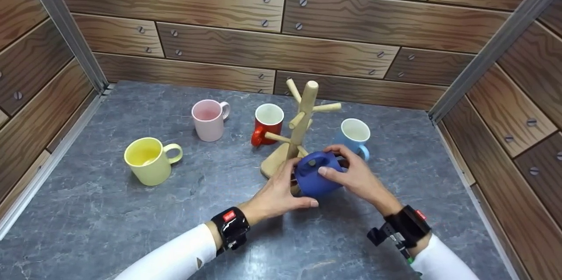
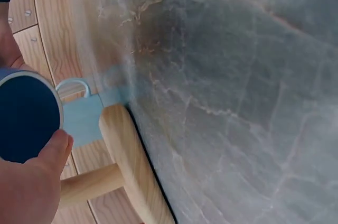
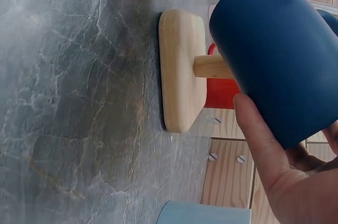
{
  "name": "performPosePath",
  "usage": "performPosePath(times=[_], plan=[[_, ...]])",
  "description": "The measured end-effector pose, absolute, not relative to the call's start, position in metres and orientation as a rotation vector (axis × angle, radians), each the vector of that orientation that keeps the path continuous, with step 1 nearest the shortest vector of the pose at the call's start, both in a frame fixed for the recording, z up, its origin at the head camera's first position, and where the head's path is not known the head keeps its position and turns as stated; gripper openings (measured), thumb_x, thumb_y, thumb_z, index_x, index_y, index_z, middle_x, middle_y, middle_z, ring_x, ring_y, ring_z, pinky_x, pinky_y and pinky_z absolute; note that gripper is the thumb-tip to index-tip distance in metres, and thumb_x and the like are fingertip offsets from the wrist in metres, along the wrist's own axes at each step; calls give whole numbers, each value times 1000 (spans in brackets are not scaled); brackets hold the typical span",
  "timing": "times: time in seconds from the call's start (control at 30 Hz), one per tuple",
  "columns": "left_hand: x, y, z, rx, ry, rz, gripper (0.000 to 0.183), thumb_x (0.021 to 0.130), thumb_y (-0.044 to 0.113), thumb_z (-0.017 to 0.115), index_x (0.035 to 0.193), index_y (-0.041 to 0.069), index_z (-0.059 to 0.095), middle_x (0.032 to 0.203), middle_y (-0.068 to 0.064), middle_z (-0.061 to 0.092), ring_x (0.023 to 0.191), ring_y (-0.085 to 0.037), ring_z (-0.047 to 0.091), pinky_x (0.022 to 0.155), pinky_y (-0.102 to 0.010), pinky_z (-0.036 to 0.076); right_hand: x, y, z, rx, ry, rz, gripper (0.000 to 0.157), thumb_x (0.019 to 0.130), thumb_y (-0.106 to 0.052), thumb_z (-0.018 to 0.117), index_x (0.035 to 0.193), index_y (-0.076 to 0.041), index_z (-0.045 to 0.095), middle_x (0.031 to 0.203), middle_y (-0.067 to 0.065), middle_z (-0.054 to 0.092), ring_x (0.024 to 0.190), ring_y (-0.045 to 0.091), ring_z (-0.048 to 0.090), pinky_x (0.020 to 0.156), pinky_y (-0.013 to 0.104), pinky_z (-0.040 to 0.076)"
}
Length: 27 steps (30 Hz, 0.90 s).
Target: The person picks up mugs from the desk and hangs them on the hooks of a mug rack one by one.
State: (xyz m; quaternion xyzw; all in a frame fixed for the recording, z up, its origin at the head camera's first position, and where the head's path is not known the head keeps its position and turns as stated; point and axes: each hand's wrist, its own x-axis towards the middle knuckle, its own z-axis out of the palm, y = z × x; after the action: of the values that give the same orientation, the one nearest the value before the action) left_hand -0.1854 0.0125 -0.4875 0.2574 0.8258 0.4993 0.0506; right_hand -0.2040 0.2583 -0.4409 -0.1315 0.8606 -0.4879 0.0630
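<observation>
Both hands hold a dark blue mug (image 1: 319,182) tilted on its side, in front of a wooden mug tree (image 1: 302,133). Its handle points up toward the head camera. My left hand (image 1: 277,192) grips the rim end; in the left wrist view the thumb (image 2: 55,150) lies against the rim of the mug (image 2: 24,118), whose inside faces that camera. At the bottom end, my right hand (image 1: 361,180) holds it, thumb on the side wall. In the right wrist view the mug (image 3: 280,60) overlaps the tree's post above the square base (image 3: 179,71).
A light blue mug (image 1: 354,134) stands right of the tree, close behind the right hand. Behind the tree's left peg is a red mug (image 1: 269,127). Farther left stand a pink mug (image 1: 209,125) and a yellow mug (image 1: 151,169). Wood-patterned walls (image 1: 219,41) enclose the grey tabletop (image 1: 210,253).
</observation>
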Motion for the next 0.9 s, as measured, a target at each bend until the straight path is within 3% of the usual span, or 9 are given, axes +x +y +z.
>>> performPosePath(times=[0.37, 0.63, 0.9], plan=[[-186, 15, -493, 754, 2636, 1583, 77, 82, 42, 88, 137, 7, 48, 129, -4, 50, 119, -19, 53, 105, -40, 47, -211, 253, -445, -430, 2616, -1452, 54, 90, -36, 80, 136, -16, 60, 131, 10, 63, 111, 31, 64, 90, 43, 55], [-188, 12, -496, 703, 2697, 1475, 73, 82, 48, 86, 132, 7, 52, 123, -4, 52, 113, -24, 57, 98, -38, 51, -218, 250, -452, -406, 2580, -1414, 61, 88, -39, 82, 139, -18, 58, 135, 11, 61, 115, 33, 62, 92, 45, 55], [-194, 6, -497, 743, 2837, 1341, 76, 80, 55, 85, 131, 7, 56, 121, -6, 62, 109, -21, 61, 93, -38, 53, -222, 246, -454, -423, 2560, -1387, 65, 91, -37, 79, 145, -11, 54, 140, 17, 58, 120, 36, 59, 97, 48, 52]])
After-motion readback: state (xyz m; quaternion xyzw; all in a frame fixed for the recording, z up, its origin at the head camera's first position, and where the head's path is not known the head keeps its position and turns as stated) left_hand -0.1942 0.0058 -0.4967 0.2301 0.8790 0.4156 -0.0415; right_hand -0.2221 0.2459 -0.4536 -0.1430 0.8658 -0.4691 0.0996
